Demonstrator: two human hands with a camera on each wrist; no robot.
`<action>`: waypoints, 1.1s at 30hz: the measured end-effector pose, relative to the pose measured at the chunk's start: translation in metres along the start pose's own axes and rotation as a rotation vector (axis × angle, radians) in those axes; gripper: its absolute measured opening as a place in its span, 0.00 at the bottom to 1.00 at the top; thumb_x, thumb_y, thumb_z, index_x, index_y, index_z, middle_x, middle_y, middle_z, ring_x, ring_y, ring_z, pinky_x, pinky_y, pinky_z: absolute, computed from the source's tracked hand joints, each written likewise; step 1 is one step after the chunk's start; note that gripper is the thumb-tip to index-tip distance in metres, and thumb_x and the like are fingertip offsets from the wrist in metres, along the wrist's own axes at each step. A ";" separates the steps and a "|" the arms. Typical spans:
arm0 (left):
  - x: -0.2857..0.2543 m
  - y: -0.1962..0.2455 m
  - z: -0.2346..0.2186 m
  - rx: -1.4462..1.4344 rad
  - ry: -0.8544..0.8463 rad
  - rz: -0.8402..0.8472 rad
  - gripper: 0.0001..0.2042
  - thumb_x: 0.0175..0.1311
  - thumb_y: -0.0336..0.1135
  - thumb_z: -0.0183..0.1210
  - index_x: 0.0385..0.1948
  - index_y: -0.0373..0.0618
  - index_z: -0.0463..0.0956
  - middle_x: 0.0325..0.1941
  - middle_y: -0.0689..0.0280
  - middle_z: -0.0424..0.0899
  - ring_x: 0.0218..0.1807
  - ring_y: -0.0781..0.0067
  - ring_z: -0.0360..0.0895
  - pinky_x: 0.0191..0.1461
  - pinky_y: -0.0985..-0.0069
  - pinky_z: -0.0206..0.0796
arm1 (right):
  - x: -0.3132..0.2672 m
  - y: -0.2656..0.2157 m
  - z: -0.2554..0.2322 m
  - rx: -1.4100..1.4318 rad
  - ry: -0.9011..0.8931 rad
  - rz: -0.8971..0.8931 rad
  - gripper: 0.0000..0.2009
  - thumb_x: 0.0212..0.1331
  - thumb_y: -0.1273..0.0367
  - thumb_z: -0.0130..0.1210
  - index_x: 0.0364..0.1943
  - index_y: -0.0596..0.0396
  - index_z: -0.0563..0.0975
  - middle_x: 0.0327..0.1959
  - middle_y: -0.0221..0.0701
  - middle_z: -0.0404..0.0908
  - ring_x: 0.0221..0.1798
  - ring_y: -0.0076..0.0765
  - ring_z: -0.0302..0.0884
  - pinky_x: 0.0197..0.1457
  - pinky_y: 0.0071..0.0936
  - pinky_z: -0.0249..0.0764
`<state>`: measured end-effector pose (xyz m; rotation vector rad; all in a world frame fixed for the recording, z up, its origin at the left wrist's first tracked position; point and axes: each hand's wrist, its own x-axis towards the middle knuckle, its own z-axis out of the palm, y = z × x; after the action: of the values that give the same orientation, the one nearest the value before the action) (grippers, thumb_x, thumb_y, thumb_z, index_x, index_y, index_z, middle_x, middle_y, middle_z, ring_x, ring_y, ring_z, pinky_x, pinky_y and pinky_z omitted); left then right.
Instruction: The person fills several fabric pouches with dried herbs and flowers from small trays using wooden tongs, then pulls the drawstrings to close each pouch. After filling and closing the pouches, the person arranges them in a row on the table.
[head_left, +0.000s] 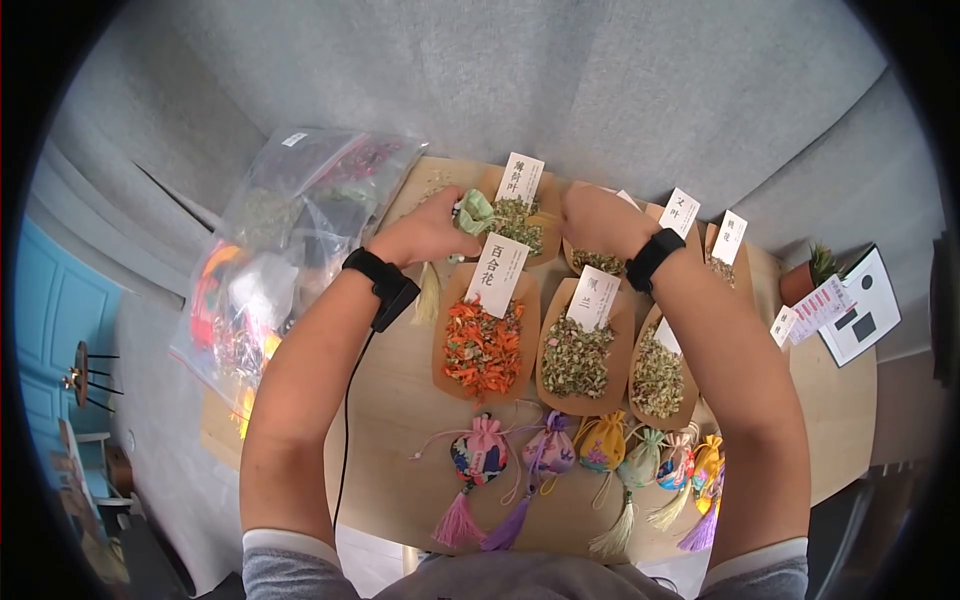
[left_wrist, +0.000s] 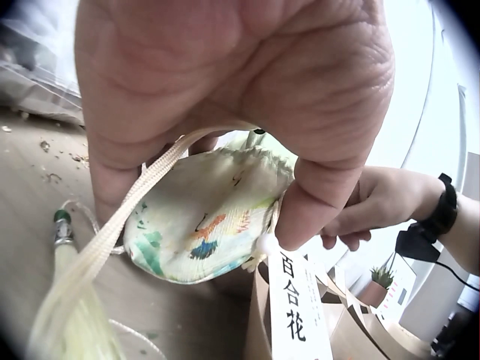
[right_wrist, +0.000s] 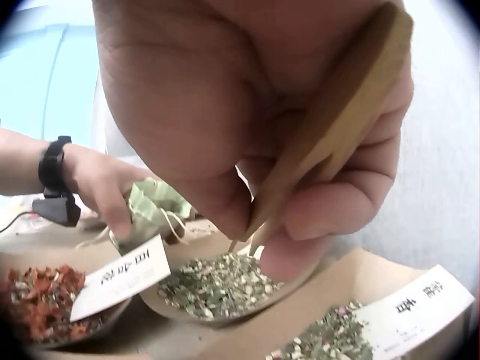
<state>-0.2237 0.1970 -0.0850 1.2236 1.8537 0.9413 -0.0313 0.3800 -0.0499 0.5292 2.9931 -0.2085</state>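
Observation:
My left hand [head_left: 430, 230] grips a pale green drawstring sachet pouch [left_wrist: 210, 217] between thumb and fingers; the pouch's mouth, gathered and frilled, shows open in the right wrist view. A bird pattern marks its side, and a pale tassel [left_wrist: 79, 322] hangs at its cord. In my right hand [head_left: 603, 222] I pinch wooden tweezers [right_wrist: 330, 112], tips pointing down and close together over a paper tray of dried green herb [right_wrist: 217, 285]. Near my left fingers, a labelled tray holds dried orange petals [head_left: 483, 345]. Whether the tweezer tips hold any herb, I cannot tell.
More paper trays of dried herb [head_left: 578, 362] with white label cards stand across the table. Several coloured tasselled pouches [head_left: 548, 448] line the front. Clear plastic bags [head_left: 270, 230] lie at left; a potted plant [head_left: 822, 262] and a white card [head_left: 862, 305] stand at right.

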 end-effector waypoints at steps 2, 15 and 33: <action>0.000 0.000 0.000 0.023 0.005 0.000 0.42 0.49 0.33 0.70 0.70 0.35 0.62 0.54 0.58 0.81 0.54 0.67 0.77 0.59 0.73 0.69 | 0.001 0.000 0.006 0.044 -0.054 -0.003 0.13 0.62 0.66 0.56 0.32 0.66 0.83 0.31 0.52 0.84 0.35 0.58 0.83 0.42 0.48 0.77; -0.001 0.002 0.000 -0.003 -0.005 -0.004 0.40 0.50 0.33 0.70 0.68 0.36 0.63 0.54 0.58 0.81 0.54 0.68 0.77 0.59 0.73 0.68 | -0.007 -0.015 0.020 -0.037 0.057 -0.129 0.06 0.53 0.76 0.55 0.28 0.66 0.81 0.32 0.52 0.84 0.39 0.58 0.84 0.45 0.48 0.79; -0.001 -0.001 0.000 0.008 -0.007 -0.024 0.40 0.50 0.32 0.70 0.68 0.35 0.63 0.56 0.57 0.80 0.57 0.66 0.77 0.62 0.73 0.67 | -0.001 -0.012 -0.033 0.045 0.032 0.042 0.12 0.61 0.66 0.57 0.35 0.63 0.84 0.31 0.48 0.85 0.34 0.56 0.83 0.41 0.46 0.77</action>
<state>-0.2235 0.1955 -0.0857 1.2055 1.8637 0.9162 -0.0367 0.3731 -0.0160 0.6049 3.0116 -0.2673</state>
